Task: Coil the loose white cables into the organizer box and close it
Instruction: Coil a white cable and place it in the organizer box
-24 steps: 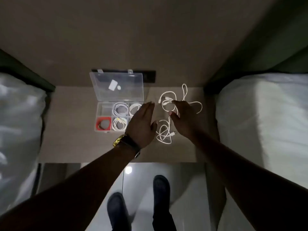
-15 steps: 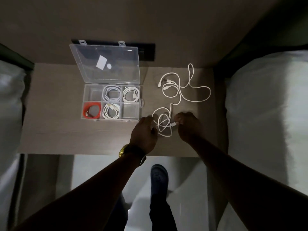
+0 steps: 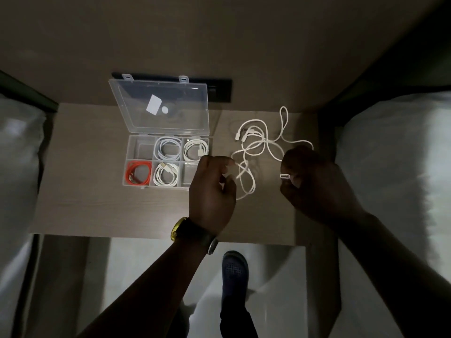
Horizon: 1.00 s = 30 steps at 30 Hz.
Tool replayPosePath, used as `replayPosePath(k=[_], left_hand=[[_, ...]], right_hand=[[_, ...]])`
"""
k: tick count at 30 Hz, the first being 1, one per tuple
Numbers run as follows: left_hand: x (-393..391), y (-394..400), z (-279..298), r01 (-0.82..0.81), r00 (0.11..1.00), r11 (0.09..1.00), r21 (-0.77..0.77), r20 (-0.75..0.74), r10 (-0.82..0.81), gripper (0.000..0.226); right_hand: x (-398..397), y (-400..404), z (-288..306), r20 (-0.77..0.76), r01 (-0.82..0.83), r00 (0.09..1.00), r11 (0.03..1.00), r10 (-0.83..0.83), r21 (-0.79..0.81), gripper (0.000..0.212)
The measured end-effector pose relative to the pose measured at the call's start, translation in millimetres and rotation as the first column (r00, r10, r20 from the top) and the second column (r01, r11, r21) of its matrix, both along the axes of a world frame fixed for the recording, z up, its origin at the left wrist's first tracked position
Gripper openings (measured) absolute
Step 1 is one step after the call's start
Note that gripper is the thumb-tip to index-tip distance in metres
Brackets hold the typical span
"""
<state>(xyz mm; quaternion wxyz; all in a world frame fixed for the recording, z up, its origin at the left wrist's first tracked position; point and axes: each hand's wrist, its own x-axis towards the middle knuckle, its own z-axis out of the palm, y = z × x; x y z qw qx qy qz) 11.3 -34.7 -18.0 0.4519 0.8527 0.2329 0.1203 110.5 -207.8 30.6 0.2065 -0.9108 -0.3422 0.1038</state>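
Observation:
A clear plastic organizer box (image 3: pixel 140 146) lies open on the small wooden table (image 3: pixel 97 203), its lid (image 3: pixel 161 106) tilted back against the wall. Three compartments hold coiled white cables (image 3: pixel 168 148) and one holds an orange cable (image 3: pixel 138 175). To its right, loose white cables (image 3: pixel 262 140) sprawl in a tangle. My left hand (image 3: pixel 212 191) pinches a loop of the cable near the box's right end. My right hand (image 3: pixel 314 184) holds the same cable's white plug (image 3: pixel 284 176) between its fingers.
White bedding flanks the table on the left (image 3: pixel 17 167) and the right (image 3: pixel 395 167). A black wall plate (image 3: pixel 219 90) sits behind the box. Below the table's front edge I see a dark shoe (image 3: pixel 234 269) on a pale floor.
Both hands came back from the far cables to the near loops, closed on a cable and lifted it. My right hand has pulled the plug end out to the right.

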Motion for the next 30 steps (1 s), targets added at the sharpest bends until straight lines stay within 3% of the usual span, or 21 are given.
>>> replayPosePath(k=[2,3,5,7,11,13,15,17,19,22,24,26,27,28,29,30], left_hand=[[7.3,-3.2,22.0,-0.020,0.999,0.982,-0.190,0.039,0.028,0.014],[10.6,-4.9,32.3,-0.033,0.999,0.928,-0.372,0.013,0.041,0.013],[16.2,-9.9,52.2,-0.088,0.988,0.649,-0.756,-0.150,-0.041,0.036],[17.0,-13.3,65.4,-0.175,0.934,0.332,-0.927,-0.263,-0.243,0.047],[8.2,-9.4,73.9,-0.260,0.908,-0.009,-0.966,-0.241,-0.342,0.023],[0.2,-5.1,75.1,-0.211,0.919,-0.111,-0.971,-0.159,-0.360,0.017],[-8.0,-3.4,81.1,-0.170,0.917,-0.206,-0.964,-0.078,-0.392,0.017],[-14.9,-1.5,89.9,-0.139,0.900,-0.276,-0.951,-0.006,-0.435,0.022],[-20.5,4.5,99.0,-0.086,0.894,-0.357,-0.930,0.086,-0.439,0.028],[-22.4,12.2,115.6,0.061,0.927,-0.516,-0.854,0.240,-0.288,0.027],[-19.9,17.5,122.0,0.205,0.962,-0.488,-0.848,0.266,-0.057,0.025],[-17.6,33.4,117.7,0.306,0.947,-0.323,-0.896,0.250,0.202,0.030],[-15.0,44.8,112.8,0.306,0.925,-0.166,-0.937,0.251,0.286,0.032],[-12.0,55.2,105.8,0.250,0.912,0.084,-0.965,0.264,0.315,0.033],[-9.2,61.8,98.0,0.155,0.922,0.374,-0.914,0.270,0.278,0.031],[-9.1,62.6,89.9,0.078,0.956,0.592,-0.802,0.228,0.183,0.028]], right_hand=[[6.4,2.7,22.9,0.022,-0.067,0.998,0.998,0.066,0.021,0.012],[7.9,5.6,31.1,0.021,-0.111,0.994,0.991,0.109,0.073,0.010],[4.4,12.4,40.1,-0.012,-0.204,0.978,0.960,0.210,0.191,0.010],[-5.0,18.5,40.8,-0.041,-0.254,0.961,0.927,0.275,0.275,0.014],[-16.5,18.6,31.2,-0.253,-0.069,0.945,0.879,0.210,0.473,0.036],[-16.3,12.1,24.2,-0.464,0.007,0.848,0.869,0.257,0.494,0.036],[-18.1,7.1,18.7,-0.577,-0.035,0.746,0.885,0.332,0.464,0.026],[-19.1,4.4,16.2,-0.576,-0.057,0.736,0.880,0.356,0.471,0.038],[-18.3,5.7,16.6,-0.550,-0.018,0.763,0.862,0.340,0.507,0.033],[-24.3,6.0,12.0,-0.519,0.035,0.821,0.886,0.238,0.462,0.026],[-42.6,7.7,4.4,-0.543,0.035,0.816,0.921,0.198,0.388,0.027],[-64.0,9.3,1.4,-0.536,-0.090,0.808,0.951,0.243,0.296,0.031],[-73.9,7.7,1.0,-0.519,-0.189,0.798,0.945,0.306,0.265,0.029],[-81.7,5.1,2.6,-0.489,-0.287,0.788,0.926,0.374,0.245,0.025],[-85.6,3.7,7.5,-0.454,-0.354,0.783,0.905,0.425,0.236,0.021],[-84.7,3.0,15.2,-0.419,-0.382,0.790,0.894,0.447,0.233,0.021]])
